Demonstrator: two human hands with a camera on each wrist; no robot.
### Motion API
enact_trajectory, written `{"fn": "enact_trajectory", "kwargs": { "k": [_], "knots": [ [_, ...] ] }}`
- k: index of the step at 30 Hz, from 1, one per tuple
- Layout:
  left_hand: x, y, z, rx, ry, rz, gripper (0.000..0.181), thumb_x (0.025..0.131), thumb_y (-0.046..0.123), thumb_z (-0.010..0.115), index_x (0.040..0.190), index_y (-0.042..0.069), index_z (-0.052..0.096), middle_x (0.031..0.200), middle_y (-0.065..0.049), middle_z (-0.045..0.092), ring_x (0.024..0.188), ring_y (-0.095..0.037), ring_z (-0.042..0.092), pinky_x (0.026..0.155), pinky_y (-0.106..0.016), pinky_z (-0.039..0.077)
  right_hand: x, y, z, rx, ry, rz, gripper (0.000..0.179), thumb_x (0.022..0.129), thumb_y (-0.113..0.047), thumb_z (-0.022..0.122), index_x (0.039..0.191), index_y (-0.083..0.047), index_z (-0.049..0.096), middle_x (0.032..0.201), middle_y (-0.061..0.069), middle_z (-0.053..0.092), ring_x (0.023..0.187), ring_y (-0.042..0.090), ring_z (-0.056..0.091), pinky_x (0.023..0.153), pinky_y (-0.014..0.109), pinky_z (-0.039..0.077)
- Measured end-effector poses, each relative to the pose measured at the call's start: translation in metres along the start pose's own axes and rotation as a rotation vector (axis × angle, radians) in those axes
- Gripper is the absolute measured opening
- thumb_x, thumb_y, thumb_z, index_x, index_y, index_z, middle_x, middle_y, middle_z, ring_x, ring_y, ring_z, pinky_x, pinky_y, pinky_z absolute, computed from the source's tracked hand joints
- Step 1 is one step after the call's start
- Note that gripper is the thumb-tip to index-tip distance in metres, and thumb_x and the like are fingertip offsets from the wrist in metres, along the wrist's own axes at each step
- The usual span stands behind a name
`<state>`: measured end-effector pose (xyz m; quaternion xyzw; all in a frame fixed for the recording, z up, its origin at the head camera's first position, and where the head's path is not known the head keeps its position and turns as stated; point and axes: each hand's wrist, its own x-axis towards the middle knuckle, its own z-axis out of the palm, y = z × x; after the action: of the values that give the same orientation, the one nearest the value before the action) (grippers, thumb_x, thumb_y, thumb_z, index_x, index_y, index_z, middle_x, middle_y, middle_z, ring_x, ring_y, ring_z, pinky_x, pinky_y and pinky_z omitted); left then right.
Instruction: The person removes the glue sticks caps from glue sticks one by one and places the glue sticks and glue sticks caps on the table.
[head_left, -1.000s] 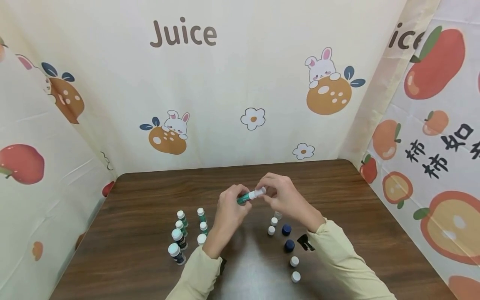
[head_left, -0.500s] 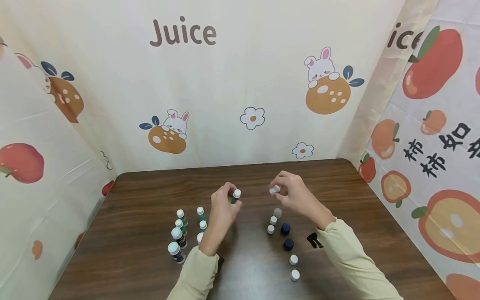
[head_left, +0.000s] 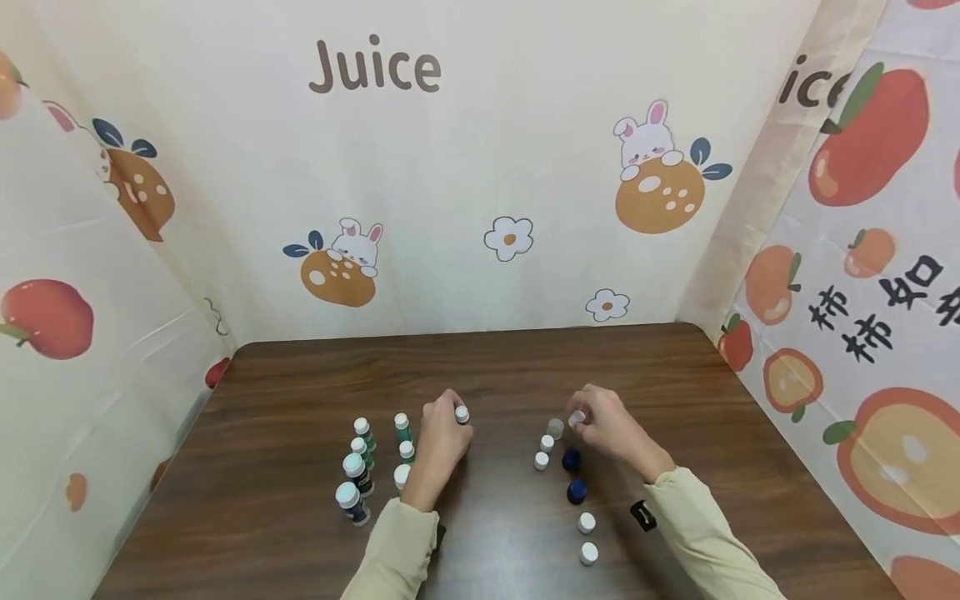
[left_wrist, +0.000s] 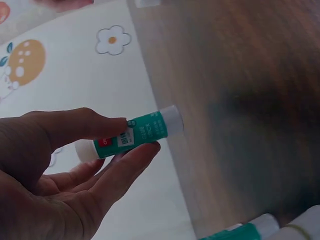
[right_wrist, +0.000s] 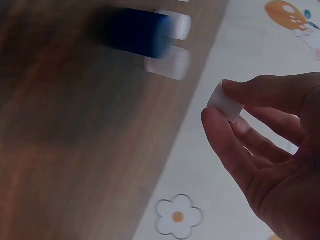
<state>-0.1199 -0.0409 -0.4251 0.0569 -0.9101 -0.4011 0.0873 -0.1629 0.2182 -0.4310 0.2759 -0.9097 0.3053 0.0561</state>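
Observation:
My left hand [head_left: 442, 437] pinches a green glue stick [left_wrist: 145, 131] with white ends between thumb and fingers. It is held just right of the standing glue sticks. In the head view only the white top of the held stick [head_left: 462, 413] shows. A small white cap [right_wrist: 226, 102] is pinched in the fingertips of my right hand [head_left: 611, 425], over the table by the row of loose caps. Closest to that hand are a translucent cap [head_left: 555, 428] and a dark blue cap [head_left: 572, 459].
Several glue sticks [head_left: 356, 474] with white tops stand in two columns at the left, green and dark blue. My left arm partly hides the nearer column. White caps [head_left: 587, 522] and another dark blue cap [head_left: 577, 491] lie right of centre on the brown table [head_left: 300, 375]. Printed curtains border it.
The cap has come off the glue stick, and my hands have parted. The right hand has moved right and down with the cap. The left has moved left and down with the stick.

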Motion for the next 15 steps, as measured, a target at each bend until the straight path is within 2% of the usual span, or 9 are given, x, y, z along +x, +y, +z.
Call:
{"fn": "enact_trajectory", "kwargs": {
  "k": [6,15],
  "knots": [
    [-0.002,-0.01,0.001,0.041,-0.033,-0.055,0.025,0.068,-0.012,0.069,0.081,0.003,0.054,0.071,-0.008,0.058,0.063,-0.023,0.054,0.055,-0.033,0.046,-0.006,0.012,0.019,0.016,-0.035,0.001,0.022,0.064,0.013,0.066,0.074,-0.006,0.065,0.072,0.002,0.054,0.063,0.013,0.05,0.053,0.022,0.044],
    [0.002,-0.011,0.002,0.078,-0.042,-0.043,0.024,0.067,-0.011,0.069,0.081,0.003,0.054,0.07,-0.009,0.057,0.061,-0.023,0.053,0.052,-0.033,0.044,-0.012,0.017,0.026,-0.01,0.007,-0.066,0.023,0.057,0.013,0.063,0.07,-0.005,0.063,0.069,0.002,0.052,0.061,0.013,0.046,0.05,0.024,0.04]
  ]
}}
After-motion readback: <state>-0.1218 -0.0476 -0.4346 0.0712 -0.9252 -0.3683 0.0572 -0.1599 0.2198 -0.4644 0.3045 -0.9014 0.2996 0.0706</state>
